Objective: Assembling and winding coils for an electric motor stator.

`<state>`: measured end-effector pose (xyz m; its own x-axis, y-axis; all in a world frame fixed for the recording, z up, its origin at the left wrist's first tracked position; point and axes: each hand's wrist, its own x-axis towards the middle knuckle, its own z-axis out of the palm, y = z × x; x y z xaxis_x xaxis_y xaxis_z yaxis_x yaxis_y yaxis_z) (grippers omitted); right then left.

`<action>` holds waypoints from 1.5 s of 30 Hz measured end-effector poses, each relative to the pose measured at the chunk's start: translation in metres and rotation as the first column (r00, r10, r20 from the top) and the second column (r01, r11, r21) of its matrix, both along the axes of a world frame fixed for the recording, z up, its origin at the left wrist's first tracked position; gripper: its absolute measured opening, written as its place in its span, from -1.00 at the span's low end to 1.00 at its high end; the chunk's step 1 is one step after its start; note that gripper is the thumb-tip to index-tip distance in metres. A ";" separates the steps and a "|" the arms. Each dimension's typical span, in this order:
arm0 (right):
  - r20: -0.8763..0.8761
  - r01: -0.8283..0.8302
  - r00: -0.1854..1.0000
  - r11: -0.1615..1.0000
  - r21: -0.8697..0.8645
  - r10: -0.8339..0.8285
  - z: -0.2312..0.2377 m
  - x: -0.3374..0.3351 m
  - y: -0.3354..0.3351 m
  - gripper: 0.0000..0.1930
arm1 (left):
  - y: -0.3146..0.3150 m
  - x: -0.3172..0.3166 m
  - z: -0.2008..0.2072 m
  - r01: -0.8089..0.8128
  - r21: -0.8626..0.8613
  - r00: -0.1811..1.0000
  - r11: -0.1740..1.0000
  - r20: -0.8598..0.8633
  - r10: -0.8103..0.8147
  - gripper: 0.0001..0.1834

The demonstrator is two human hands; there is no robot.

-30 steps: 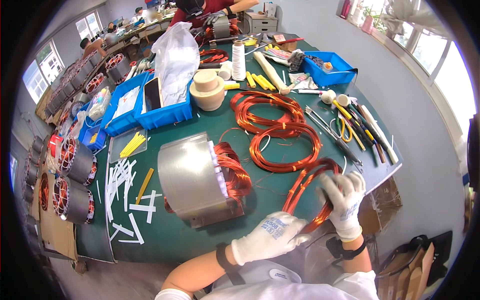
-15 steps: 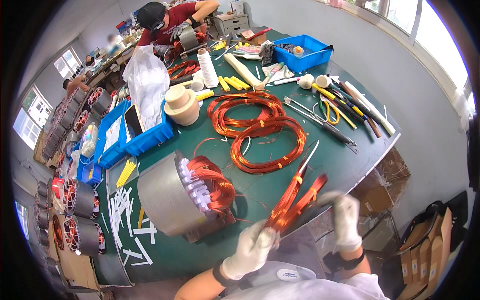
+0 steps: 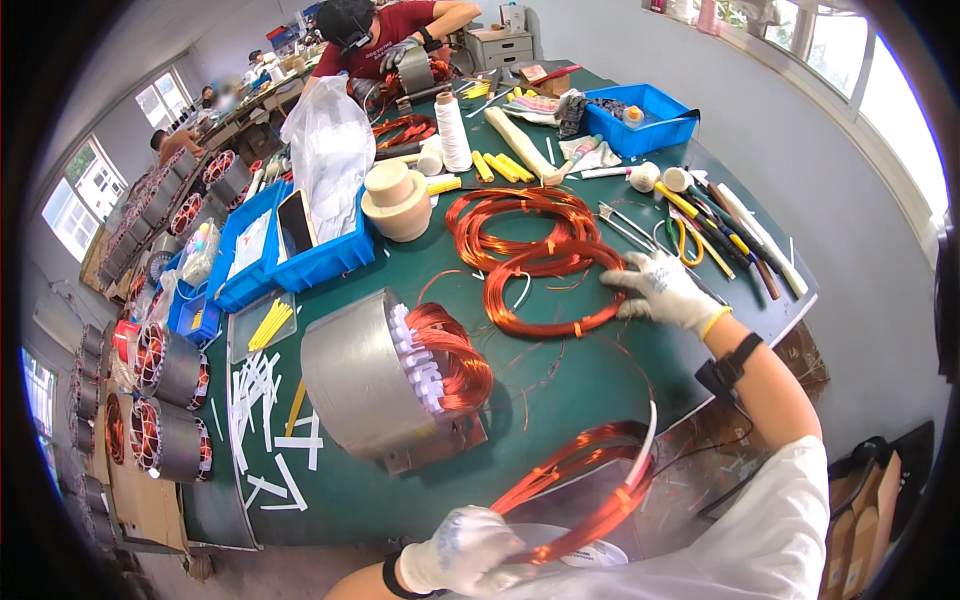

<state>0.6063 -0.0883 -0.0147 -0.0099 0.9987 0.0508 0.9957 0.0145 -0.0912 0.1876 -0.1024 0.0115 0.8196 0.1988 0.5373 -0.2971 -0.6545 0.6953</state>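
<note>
Left hand (image 3: 465,550) closed on the near side of a copper wire coil (image 3: 595,525), lower centre of frame; right hand (image 3: 665,293) well apart, spread open at the edge of a second coil (image 3: 495,297) on the table (image 3: 360,505), right of centre, contact uncertain. Judged best: left grip round every strand, right grip on the full bundle, lest single wires snag

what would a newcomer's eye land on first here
Probably the big silver metal cylinder left of centre on the green table, with copper-coloured wire bulging from its right end. Next, likely the held coil by the left hand at the lower edge, and the wire loops farther up, with the right hand at their right side.
</note>
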 end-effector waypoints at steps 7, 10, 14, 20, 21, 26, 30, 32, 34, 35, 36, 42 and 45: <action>0.042 0.035 0.998 0.997 0.064 -0.037 -0.003 0.020 0.052 -0.47 | 0.013 -0.043 -0.004 -0.307 -0.660 0.950 0.686 -0.257 0.178 -0.31; -0.003 0.033 0.999 0.992 0.120 -0.033 -0.013 0.018 0.064 -0.48 | 0.012 -0.024 -0.004 -0.347 -0.743 0.936 0.573 -0.308 0.169 -0.27; -0.133 0.039 0.991 0.991 0.130 -0.022 0.001 0.014 0.049 -0.41 | -0.006 0.005 -0.013 -0.278 -0.861 0.960 0.426 -0.226 0.168 -0.41; -0.614 0.403 0.752 0.904 0.142 -0.238 0.081 0.011 -0.039 -0.42 | -0.011 0.028 -0.017 -0.215 -0.932 0.956 0.292 -0.140 0.258 -0.50; -0.544 0.455 0.810 0.820 0.348 -0.219 0.092 0.012 -0.065 -0.48 | -0.011 0.034 -0.016 -0.202 -0.937 0.961 0.286 -0.133 0.244 -0.50; -0.710 0.727 0.653 0.481 0.490 -0.264 0.121 -0.084 -0.139 -0.86 | -0.003 0.053 0.000 -0.209 -0.899 0.977 0.384 -0.174 0.124 -0.45; -0.667 0.103 0.744 0.977 0.187 0.049 0.061 -0.170 -0.140 -0.51 | -0.003 0.073 -0.012 -0.095 -0.620 0.989 0.779 -0.145 0.005 -0.56; -0.855 0.208 0.513 0.977 0.037 -0.077 0.037 -0.194 -0.139 -0.57 | -0.008 0.077 -0.020 -0.077 -0.566 0.986 0.821 -0.166 -0.022 -0.61; -0.902 0.274 0.416 0.962 -0.001 -0.120 0.023 -0.204 -0.142 -0.64 | -0.007 0.077 -0.016 -0.058 -0.664 0.983 0.745 -0.169 -0.074 -0.62; -0.935 0.331 0.318 0.943 -0.044 -0.155 0.018 -0.209 -0.143 -0.71 | -0.005 0.077 -0.013 -0.042 -0.752 0.980 0.658 -0.160 -0.120 -0.62; -0.971 0.376 0.229 0.926 0.025 -0.067 0.017 -0.215 -0.139 -0.80 | -0.004 0.077 -0.017 -0.090 -0.704 0.978 0.705 -0.195 -0.069 -0.60; -1.000 0.506 -0.017 0.863 -0.011 -0.003 0.025 -0.196 -0.131 -0.86 | 0.011 0.070 -0.006 -0.266 -0.788 0.952 0.555 -0.305 0.022 -0.49; -0.783 0.723 -0.471 0.686 -0.079 0.406 0.014 -0.173 -0.141 -0.77 | 0.014 0.047 -0.017 -0.114 -0.906 0.993 0.408 -0.102 0.052 -0.51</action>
<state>0.4336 -0.2288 -0.0006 0.7526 0.6504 -0.1027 -0.5047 0.4696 -0.7244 0.2341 -0.0888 -0.0051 0.7887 0.6133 -0.0426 -0.2244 0.3516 0.9088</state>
